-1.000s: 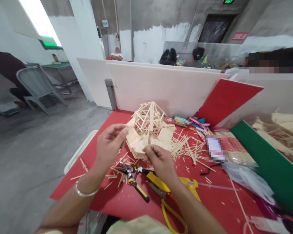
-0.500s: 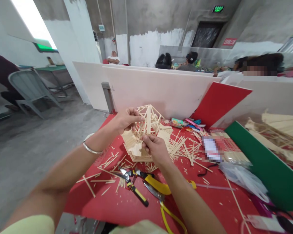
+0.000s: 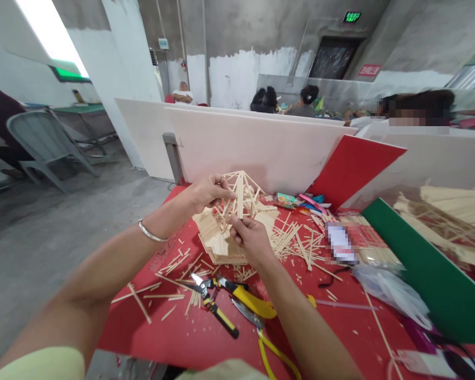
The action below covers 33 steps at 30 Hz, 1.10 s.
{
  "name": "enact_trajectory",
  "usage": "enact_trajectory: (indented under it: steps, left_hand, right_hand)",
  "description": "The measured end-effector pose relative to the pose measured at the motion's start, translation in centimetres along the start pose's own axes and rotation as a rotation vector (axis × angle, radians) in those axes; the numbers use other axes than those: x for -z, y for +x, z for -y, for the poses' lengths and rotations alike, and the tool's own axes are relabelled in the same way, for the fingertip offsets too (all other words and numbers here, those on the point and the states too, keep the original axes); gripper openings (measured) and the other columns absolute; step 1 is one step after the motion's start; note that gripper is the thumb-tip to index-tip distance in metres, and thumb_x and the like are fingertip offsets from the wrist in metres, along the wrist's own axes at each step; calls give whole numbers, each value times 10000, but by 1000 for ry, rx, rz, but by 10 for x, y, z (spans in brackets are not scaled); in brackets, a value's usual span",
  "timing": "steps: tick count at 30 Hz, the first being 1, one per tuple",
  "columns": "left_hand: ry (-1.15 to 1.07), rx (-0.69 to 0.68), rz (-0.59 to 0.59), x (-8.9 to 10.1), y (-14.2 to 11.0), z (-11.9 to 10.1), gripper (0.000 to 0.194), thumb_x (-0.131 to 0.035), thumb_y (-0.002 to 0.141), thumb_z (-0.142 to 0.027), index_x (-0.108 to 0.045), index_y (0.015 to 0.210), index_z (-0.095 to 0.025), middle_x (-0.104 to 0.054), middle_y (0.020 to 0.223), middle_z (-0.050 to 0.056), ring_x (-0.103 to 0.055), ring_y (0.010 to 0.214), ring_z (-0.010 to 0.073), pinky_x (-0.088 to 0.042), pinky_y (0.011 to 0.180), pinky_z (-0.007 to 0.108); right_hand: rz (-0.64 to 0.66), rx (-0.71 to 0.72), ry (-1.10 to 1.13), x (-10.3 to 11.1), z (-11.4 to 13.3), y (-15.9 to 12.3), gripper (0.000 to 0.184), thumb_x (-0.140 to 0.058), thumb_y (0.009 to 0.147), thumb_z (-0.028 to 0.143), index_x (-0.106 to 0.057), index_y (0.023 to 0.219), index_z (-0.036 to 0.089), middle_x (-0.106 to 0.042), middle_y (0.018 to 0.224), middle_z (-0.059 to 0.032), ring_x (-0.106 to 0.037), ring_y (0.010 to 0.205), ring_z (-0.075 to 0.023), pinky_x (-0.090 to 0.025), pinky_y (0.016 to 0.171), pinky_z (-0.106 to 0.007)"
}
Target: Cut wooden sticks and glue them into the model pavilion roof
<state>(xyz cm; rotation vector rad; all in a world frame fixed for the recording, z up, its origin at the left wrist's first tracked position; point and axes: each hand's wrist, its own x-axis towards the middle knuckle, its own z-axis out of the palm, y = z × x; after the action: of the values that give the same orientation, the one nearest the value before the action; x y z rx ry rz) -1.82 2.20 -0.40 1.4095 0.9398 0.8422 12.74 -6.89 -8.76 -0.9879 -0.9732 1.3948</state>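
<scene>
A model built of thin wooden sticks (image 3: 255, 199) stands at the middle of the table, with a peaked open frame above a planked base (image 3: 216, 237). Several sticks (image 3: 240, 196) lie side by side down the front of the frame. My left hand (image 3: 210, 193), a silver bangle on its wrist, pinches them at their left edge, thumb and forefinger together. Lower down, my right hand (image 3: 250, 235) is closed with thumb and forefinger at the bottom end of the same sticks. My fingers hide part of the frame behind them.
Loose sticks (image 3: 288, 237) are strewn over the red table (image 3: 142, 327). Black-and-yellow snips (image 3: 217, 309) and yellow-handled cutters (image 3: 253, 303) lie near me. White boards (image 3: 241, 132) close off the back; a green board (image 3: 427, 274) and plastic bag (image 3: 391, 290) are on the right.
My right hand has risen slightly along the sticks. The left hand stays beside them at nearly the same spot. The view has shifted a little.
</scene>
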Motion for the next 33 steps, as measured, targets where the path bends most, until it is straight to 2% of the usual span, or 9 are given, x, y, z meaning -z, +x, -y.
enact_trajectory:
  steps: [5, 15, 25, 28, 30, 32, 33]
  left_hand:
    - [-34, 5, -26, -1, 0, 0, 361, -853, 619, -170, -505, 711, -187, -473, 455, -90, -370, 319, 26, -144, 337, 187]
    - [-48, 21, -46, -2, 1, -1, 347, -858, 604, -188, -533, 723, -181, -501, 467, -83, -376, 310, 25, -151, 327, 192]
    - [-32, 49, -23, -6, -2, -8, 260, -816, 646, -177, -567, 723, -179, -497, 473, -73, -375, 326, 32, -164, 341, 193]
    - [76, -4, -149, -9, -21, -18, 202, -794, 678, -207, -598, 717, -182, -516, 480, -55, -426, 375, 56, -234, 370, 199]
    - [196, -146, -287, -10, -46, -21, 174, -785, 698, -252, -628, 697, -178, -567, 523, -23, -488, 452, 80, -307, 412, 208]
    - [274, -287, -416, -12, -76, -11, 177, -770, 720, -300, -648, 672, -180, -608, 573, -3, -523, 525, 101, -360, 454, 213]
    - [289, -309, -419, -13, -92, -1, 177, -762, 731, -322, -664, 683, -182, -629, 605, 7, -538, 556, 112, -385, 476, 217]
  right_hand:
    - [-11, 44, -43, 3, -3, -1, 341, -790, 691, 488, -691, 756, 168, -573, 578, 47, -395, 469, -35, -260, 446, -184]
    - [-88, 162, -181, 4, -8, -1, 337, -726, 757, 511, -674, 721, 179, -565, 573, 48, -354, 474, -51, -268, 456, -206]
    - [-87, 152, -151, 1, -7, -3, 358, -734, 745, 513, -650, 668, 173, -556, 566, 44, -355, 466, -47, -250, 444, -201]
    - [-63, 131, -158, -1, -4, -12, 339, -730, 746, 510, -670, 721, 178, -574, 570, 39, -372, 469, -55, -277, 453, -198]
    - [-30, 143, -209, -1, -1, -27, 326, -709, 768, 502, -673, 724, 181, -577, 564, 35, -399, 477, -66, -306, 465, -201]
    - [-3, 204, -310, -1, 0, -47, 309, -678, 804, 482, -681, 720, 185, -576, 557, 29, -436, 494, -81, -332, 477, -207]
    - [1, 251, -379, 0, -1, -59, 293, -664, 824, 464, -691, 732, 188, -582, 559, 26, -454, 503, -87, -342, 484, -210]
